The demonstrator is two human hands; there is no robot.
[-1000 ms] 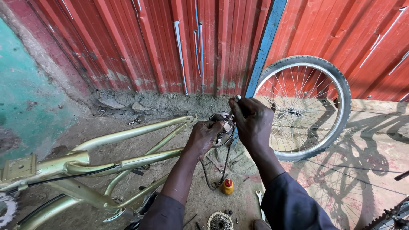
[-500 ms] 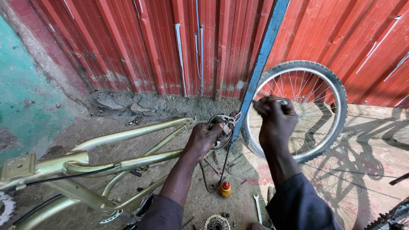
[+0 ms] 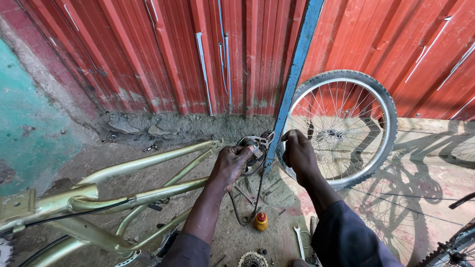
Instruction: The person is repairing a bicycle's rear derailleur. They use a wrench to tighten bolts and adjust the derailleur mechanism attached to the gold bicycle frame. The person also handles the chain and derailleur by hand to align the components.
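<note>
Head camera looked straight down on a pale gold bicycle frame (image 3: 143,193) lying on its side across the dirt, its rear end pointing toward the red corrugated wall (image 3: 148,54). Lying flat like that, the frame left the back fittings turned up and easy to reach. The left hand (image 3: 231,163) was clamped around the derailleur assembly (image 3: 253,146) at the rear dropout, fingers curled over it, apparently steadying the part. A black cable (image 3: 237,212) drooped in a loop beneath that hand.

The right hand (image 3: 298,151) sat closed just beside the blue post (image 3: 294,81), fingers pinched together as though gripping something small; what it held could not be made out. Behind it a spoked wheel (image 3: 341,128) leaned upright against the wall, parked out of the way. On the ground near the knees lay a small yellow bottle with a red cap (image 3: 261,221), a spanner (image 3: 298,236) and a toothed sprocket cluster (image 3: 252,259), all close to hand.

Against a second earlier, the right hand had pulled away: then it was pressed up against the left, both working on the derailleur; half a second back it was raised in front of the wheel; now it had dropped lower beside the post. The left hand's grip had not shifted.
</note>
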